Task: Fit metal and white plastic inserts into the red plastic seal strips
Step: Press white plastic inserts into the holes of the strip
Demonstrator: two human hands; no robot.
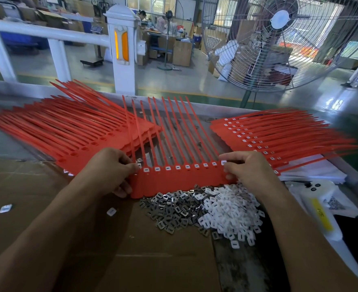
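A red seal strip comb lies in front of me, its tails fanning away from me. White inserts sit in its row of sockets. My left hand pinches the comb's left end. At the right end, my right hand grips the comb with the thumb on the last white insert. Below the comb lies a heap of metal inserts beside a heap of white plastic inserts.
A stack of red strips with open sockets lies to the left, and a stack with white inserts fitted to the right. Cardboard covers the bench. Two loose white inserts lie on it. A large fan stands beyond the bench.
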